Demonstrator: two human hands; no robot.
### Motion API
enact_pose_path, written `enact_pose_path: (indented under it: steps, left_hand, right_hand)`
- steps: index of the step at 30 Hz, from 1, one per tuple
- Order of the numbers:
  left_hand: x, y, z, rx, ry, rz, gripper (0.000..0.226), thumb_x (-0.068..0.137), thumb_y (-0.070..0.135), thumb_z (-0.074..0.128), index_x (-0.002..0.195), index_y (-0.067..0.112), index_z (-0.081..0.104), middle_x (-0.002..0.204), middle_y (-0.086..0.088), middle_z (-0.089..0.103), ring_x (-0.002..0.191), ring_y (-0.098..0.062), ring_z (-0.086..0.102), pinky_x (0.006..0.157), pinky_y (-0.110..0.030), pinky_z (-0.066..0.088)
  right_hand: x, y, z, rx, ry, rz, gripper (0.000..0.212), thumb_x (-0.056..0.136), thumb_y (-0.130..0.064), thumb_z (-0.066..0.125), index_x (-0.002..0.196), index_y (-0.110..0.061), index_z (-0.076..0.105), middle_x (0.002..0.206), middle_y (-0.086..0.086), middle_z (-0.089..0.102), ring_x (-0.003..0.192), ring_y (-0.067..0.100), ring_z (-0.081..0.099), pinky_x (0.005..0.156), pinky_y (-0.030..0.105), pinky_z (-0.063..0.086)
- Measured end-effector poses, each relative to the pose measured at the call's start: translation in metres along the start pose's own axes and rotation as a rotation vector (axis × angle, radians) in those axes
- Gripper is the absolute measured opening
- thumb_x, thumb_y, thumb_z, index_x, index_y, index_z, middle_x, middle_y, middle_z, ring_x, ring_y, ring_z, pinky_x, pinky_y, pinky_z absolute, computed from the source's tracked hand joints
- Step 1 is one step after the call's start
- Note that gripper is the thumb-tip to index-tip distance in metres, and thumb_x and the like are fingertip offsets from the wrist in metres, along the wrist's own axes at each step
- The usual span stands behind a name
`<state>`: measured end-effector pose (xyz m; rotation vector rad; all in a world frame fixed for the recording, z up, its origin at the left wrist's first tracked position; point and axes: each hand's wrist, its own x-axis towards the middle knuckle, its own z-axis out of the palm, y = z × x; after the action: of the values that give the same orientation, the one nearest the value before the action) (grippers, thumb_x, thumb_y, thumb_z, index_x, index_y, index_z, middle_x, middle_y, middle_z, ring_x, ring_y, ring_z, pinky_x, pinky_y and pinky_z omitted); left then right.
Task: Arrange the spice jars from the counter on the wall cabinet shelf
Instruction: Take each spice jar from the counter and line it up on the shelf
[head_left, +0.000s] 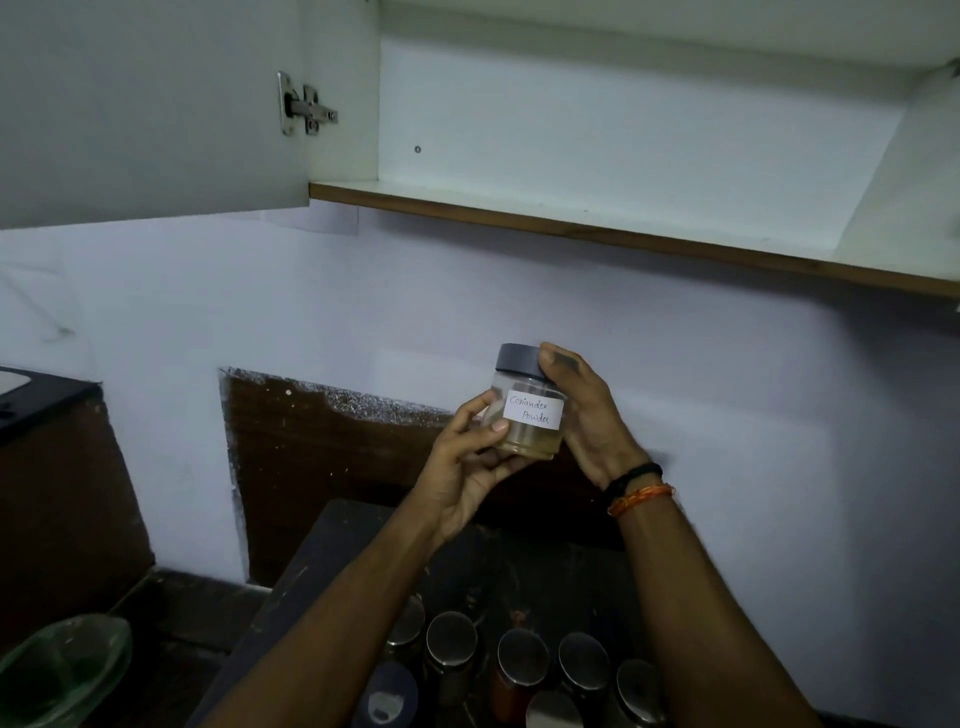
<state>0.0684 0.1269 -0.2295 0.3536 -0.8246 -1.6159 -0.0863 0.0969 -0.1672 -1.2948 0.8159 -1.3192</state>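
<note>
Clear glass jar (530, 410) labelled coriander powder sits at frame centre, held in the air by both my hands: left hand (467, 467) fingers pinching its base, right hand (587, 415) fingers curled round the dark lid (519, 359). More jars (514, 670) stand on the desk (311, 571) at lower centre; the cabinet shelf (597, 208) runs across the upper right.

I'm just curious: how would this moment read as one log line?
step: lift jar | jar: coriander powder, held by left hand and right hand | shelf: bare | other jars: on counter
</note>
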Motion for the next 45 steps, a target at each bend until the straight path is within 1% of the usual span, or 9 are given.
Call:
enact_pose_path:
  steps: [4,8,14,21,26,29,33,39,45]
  left_hand:
    - [0.015,0.031,0.016,0.036,-0.029,0.022,0.077,0.071,0.009,0.077,0.142,0.003,0.047,0.137,-0.028,0.056,0.124,-0.045,0.056,0.104,-0.057,0.047]
    - [0.037,0.067,0.035,0.089,-0.030,0.058,0.073,0.074,0.007,0.074,0.141,-0.001,0.047,0.140,-0.029,0.053,0.128,-0.047,0.052,0.108,-0.057,0.043]
    - [0.067,0.120,0.062,0.134,-0.105,0.133,0.061,0.081,0.005,0.067,0.139,0.000,0.051,0.134,-0.027,0.058,0.129,-0.048,0.051,0.110,-0.058,0.041]
    - [0.082,0.171,0.080,0.147,-0.175,0.175,0.058,0.081,0.007,0.069,0.136,-0.001,0.054,0.137,-0.027,0.056,0.126,-0.046,0.055,0.108,-0.056,0.044]
    - [0.088,0.189,0.080,0.151,-0.221,0.170,0.057,0.084,0.007,0.067,0.138,-0.002,0.052,0.139,-0.030,0.053,0.127,-0.046,0.054,0.109,-0.057,0.042]
    - [0.093,0.193,0.075,0.179,-0.231,0.155,0.059,0.082,0.008,0.067,0.138,-0.003,0.051,0.139,-0.030,0.053,0.127,-0.047,0.054,0.109,-0.058,0.042]
    - [0.102,0.199,0.069,0.210,-0.252,0.127,0.058,0.082,0.008,0.067,0.137,-0.003,0.052,0.136,-0.027,0.057,0.129,-0.047,0.051,0.109,-0.058,0.041]
    - [0.118,0.205,0.064,0.254,-0.305,0.125,0.054,0.086,0.007,0.063,0.138,-0.003,0.051,0.139,-0.027,0.054,0.129,-0.045,0.051,0.111,-0.056,0.040]
    - [0.138,0.217,0.065,0.259,-0.300,0.159,0.055,0.086,0.007,0.060,0.139,-0.003,0.049,0.140,-0.028,0.053,0.132,-0.046,0.049,0.112,-0.055,0.040]
  right_hand:
    - [0.018,-0.033,0.007,-0.095,-0.009,-0.051,0.079,0.076,-0.051,0.080,0.140,-0.012,0.053,0.137,0.012,0.063,0.123,0.031,0.063,0.097,0.044,0.056]
    - [0.037,-0.072,0.022,-0.107,-0.028,-0.141,0.075,0.076,-0.047,0.075,0.138,-0.009,0.055,0.135,0.016,0.063,0.122,0.032,0.063,0.090,0.038,0.057]
    - [0.060,-0.119,0.053,0.042,-0.059,-0.194,0.066,0.081,-0.043,0.076,0.132,-0.004,0.063,0.130,0.021,0.068,0.122,0.042,0.063,0.104,0.058,0.051]
    - [0.076,-0.169,0.084,-0.028,-0.081,-0.262,0.064,0.081,-0.047,0.076,0.126,-0.003,0.068,0.124,0.025,0.069,0.109,0.038,0.069,0.100,0.059,0.053]
    - [0.082,-0.180,0.090,-0.104,-0.105,-0.264,0.065,0.081,-0.050,0.073,0.128,-0.005,0.067,0.128,0.026,0.067,0.120,0.045,0.063,0.102,0.064,0.050]
    - [0.087,-0.179,0.089,-0.178,-0.082,-0.261,0.060,0.082,-0.052,0.071,0.125,-0.010,0.071,0.124,0.017,0.071,0.117,0.039,0.067,0.101,0.056,0.053]
    - [0.094,-0.181,0.081,-0.299,-0.083,-0.240,0.056,0.077,-0.060,0.072,0.118,-0.021,0.075,0.109,-0.001,0.077,0.102,0.020,0.072,0.086,0.038,0.060]
    - [0.117,-0.182,0.072,-0.316,-0.133,-0.219,0.052,0.074,-0.053,0.080,0.116,-0.022,0.075,0.110,0.001,0.078,0.101,0.018,0.074,0.084,0.035,0.062]
    - [0.151,-0.196,0.074,-0.308,-0.180,-0.242,0.038,0.083,-0.038,0.080,0.114,-0.017,0.075,0.105,0.000,0.079,0.093,0.012,0.076,0.071,0.022,0.058]
